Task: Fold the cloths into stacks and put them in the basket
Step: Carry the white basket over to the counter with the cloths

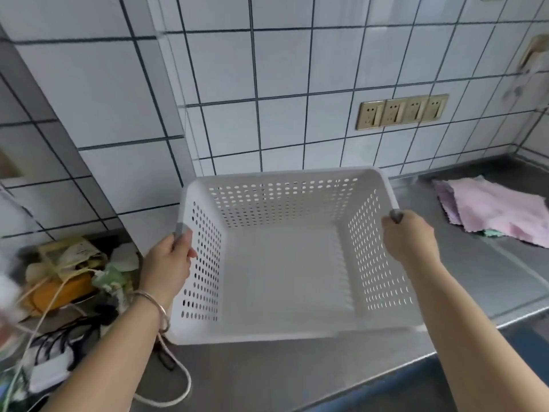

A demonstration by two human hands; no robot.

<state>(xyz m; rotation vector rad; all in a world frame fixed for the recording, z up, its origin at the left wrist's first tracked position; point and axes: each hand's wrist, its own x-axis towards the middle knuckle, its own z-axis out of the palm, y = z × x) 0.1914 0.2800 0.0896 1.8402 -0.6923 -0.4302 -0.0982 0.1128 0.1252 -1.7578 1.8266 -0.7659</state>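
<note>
At the far left I see a heap of clutter (71, 272) on the counter: crumpled wrappers, something orange, black cables and a white power strip (49, 371), with a white cord (175, 379) looping across the steel in front. Next comes my left hand (166, 267), a silver bangle (151, 304) on its wrist; its fingers curl around the left rim of the white perforated basket (285, 281), thumb over the grey grip at the edge. The basket sits in the middle of the view on the stainless steel counter (267, 373), or just above it; I cannot tell whether its base touches the surface. It holds nothing inside. My right hand (411, 236) grips the right rim in the same way, fingers wrapped over the edge by the other grey grip. On the tiled wall (282, 69) behind and to the right, a row of four brass-coloured sockets (402, 111) is mounted. Further right, well apart from the basket, pink cloths (502, 209) lie flat and unfolded in a loose overlapping pile on the counter, with a sliver of green cloth (493, 232) peeking out beneath their front edge.
</note>
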